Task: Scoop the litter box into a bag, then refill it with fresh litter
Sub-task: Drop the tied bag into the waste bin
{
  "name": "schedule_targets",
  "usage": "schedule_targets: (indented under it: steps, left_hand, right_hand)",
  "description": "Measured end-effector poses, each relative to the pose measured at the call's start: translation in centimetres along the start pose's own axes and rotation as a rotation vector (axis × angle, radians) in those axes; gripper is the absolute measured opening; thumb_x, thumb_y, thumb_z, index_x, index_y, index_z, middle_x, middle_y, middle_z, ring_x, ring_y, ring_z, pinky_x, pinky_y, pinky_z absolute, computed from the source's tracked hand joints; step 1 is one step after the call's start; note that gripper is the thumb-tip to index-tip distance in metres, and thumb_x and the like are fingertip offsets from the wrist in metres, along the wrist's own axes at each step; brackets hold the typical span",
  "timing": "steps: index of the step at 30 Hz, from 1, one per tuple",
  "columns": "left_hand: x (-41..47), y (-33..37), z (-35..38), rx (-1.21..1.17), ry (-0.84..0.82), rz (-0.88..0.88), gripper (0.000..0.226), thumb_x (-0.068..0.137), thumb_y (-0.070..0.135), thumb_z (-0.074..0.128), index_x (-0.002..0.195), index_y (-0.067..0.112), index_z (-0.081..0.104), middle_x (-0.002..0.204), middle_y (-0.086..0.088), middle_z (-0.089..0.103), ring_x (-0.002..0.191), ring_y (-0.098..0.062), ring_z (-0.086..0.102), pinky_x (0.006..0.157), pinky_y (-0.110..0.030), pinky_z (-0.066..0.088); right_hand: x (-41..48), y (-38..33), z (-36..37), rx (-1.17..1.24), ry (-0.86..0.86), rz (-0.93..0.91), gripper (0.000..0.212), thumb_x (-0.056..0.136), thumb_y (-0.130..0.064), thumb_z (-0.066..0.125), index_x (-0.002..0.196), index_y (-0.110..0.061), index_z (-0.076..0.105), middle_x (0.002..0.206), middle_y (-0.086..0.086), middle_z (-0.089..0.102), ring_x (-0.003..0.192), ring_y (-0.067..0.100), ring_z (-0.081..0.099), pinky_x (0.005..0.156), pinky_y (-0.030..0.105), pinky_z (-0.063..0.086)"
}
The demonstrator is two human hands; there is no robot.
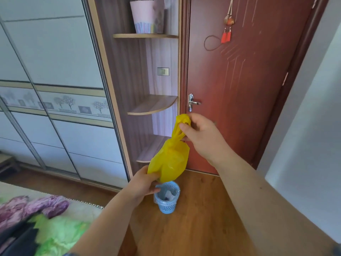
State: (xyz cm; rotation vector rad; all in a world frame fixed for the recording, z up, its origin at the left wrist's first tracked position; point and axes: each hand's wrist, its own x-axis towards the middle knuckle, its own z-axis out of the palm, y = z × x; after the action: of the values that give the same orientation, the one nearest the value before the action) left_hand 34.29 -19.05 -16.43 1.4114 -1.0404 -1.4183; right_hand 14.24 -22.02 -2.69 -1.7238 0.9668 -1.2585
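Right grip (201, 137): clenched round the twisted neck of the yellow bag (169, 163), above its knot. Holding the bag from the top lets the loaded part hang straight down.
Left grip (144, 185): thumb and fingers pinch the bag's lower corner, below and to the left of the right grip. This is judged to steady the load and aim it.
Yellow bag: knotted shut and bulging at the bottom, it hangs between the two grips. Its contents are not visible.
Blue bin (167, 206): perforated and lined, with some waste inside, it stands on the wooden floor (193, 228) just under the left grip and the bag's base. Whether the bag touches its rim cannot be told.
Step in hand: judged to be disposal of the tied bag, which is held over the bin so that letting go would drop it in.
Litter box: not in view, so the refill cannot be assessed.
Surroundings: a closed door (239, 80) stands beyond the right grip, and corner shelves (153, 106) stand beyond the bag.
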Motion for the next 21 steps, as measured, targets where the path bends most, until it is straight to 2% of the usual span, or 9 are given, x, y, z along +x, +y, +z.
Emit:
schedule_targets:
  steps: [3, 8, 11, 13, 15, 18, 21]
  left_hand:
    - [5.2, 0.2, 0.9, -0.024, 0.071, -0.048, 0.031, 0.094, 0.015, 0.062, 0.124, 0.014, 0.057, 0.103, -0.018, 0.064, 0.09, -0.027, 0.064, 0.067, -0.031, 0.059]
    - [11.8, 0.2, 1.4, -0.04, 0.14, -0.138, 0.024, 0.094, 0.007, 0.061, 0.115, 0.017, 0.057, 0.097, -0.013, 0.065, 0.086, -0.02, 0.064, 0.06, -0.027, 0.058]
    - [15.9, -0.2, 1.3, -0.078, 0.16, -0.211, 0.018, 0.093, 0.007, 0.061, 0.105, 0.02, 0.061, 0.092, -0.01, 0.067, 0.087, -0.02, 0.062, 0.07, -0.033, 0.058]
    - [19.2, -1.0, 0.8, -0.083, 0.161, -0.233, 0.018, 0.092, 0.009, 0.062, 0.108, 0.019, 0.061, 0.094, -0.01, 0.069, 0.088, -0.02, 0.063, 0.078, -0.038, 0.056]
    - [22.5, -1.9, 0.2, -0.081, 0.136, -0.257, 0.022, 0.092, 0.012, 0.063, 0.113, 0.018, 0.061, 0.099, -0.01, 0.071, 0.089, -0.018, 0.066, 0.08, -0.038, 0.056]
    - [27.6, -3.3, -1.0, -0.052, 0.098, -0.306, 0.03, 0.088, 0.013, 0.067, 0.117, 0.019, 0.062, 0.103, -0.013, 0.07, 0.09, -0.017, 0.067, 0.073, -0.033, 0.057]
    - [33.3, -4.8, -2.8, -0.036, 0.089, -0.338, 0.036, 0.085, 0.011, 0.069, 0.119, 0.017, 0.061, 0.107, -0.011, 0.07, 0.091, -0.019, 0.067, 0.069, -0.032, 0.058]
  right_hand:
    - [5.0, 3.8, -1.6, 0.011, -0.05, 0.045, 0.021, 0.098, -0.012, 0.058, 0.104, 0.008, 0.059, 0.102, 0.034, 0.061, 0.087, 0.026, 0.065, 0.077, 0.031, 0.06]
    - [11.8, 9.0, -1.4, 0.06, -0.105, 0.108, 0.014, 0.096, -0.013, 0.06, 0.099, 0.0, 0.063, 0.101, 0.029, 0.064, 0.084, 0.021, 0.065, 0.076, 0.03, 0.059]
    - [14.6, 12.0, -0.9, 0.091, -0.143, 0.173, 0.009, 0.096, -0.013, 0.061, 0.094, -0.006, 0.065, 0.102, 0.027, 0.065, 0.085, 0.019, 0.066, 0.079, 0.034, 0.061]
    - [16.8, 14.3, -0.7, 0.088, -0.152, 0.196, 0.007, 0.096, -0.013, 0.061, 0.094, -0.008, 0.066, 0.1, 0.026, 0.065, 0.085, 0.019, 0.066, 0.081, 0.037, 0.061]
    - [19.2, 16.5, -0.4, 0.061, -0.155, 0.212, 0.007, 0.096, -0.013, 0.06, 0.093, -0.008, 0.065, 0.097, 0.025, 0.065, 0.084, 0.018, 0.065, 0.08, 0.036, 0.061]
    - [22.7, 21.0, 0.6, 0.002, -0.163, 0.281, 0.016, 0.094, -0.018, 0.061, 0.094, -0.002, 0.062, 0.095, 0.026, 0.064, 0.086, 0.025, 0.068, 0.079, 0.037, 0.06]
    - [26.2, 25.9, 2.5, -0.048, -0.182, 0.357, 0.03, 0.083, -0.035, 0.061, 0.096, -0.008, 0.064, 0.097, 0.024, 0.066, 0.091, 0.033, 0.07, 0.085, 0.049, 0.058]
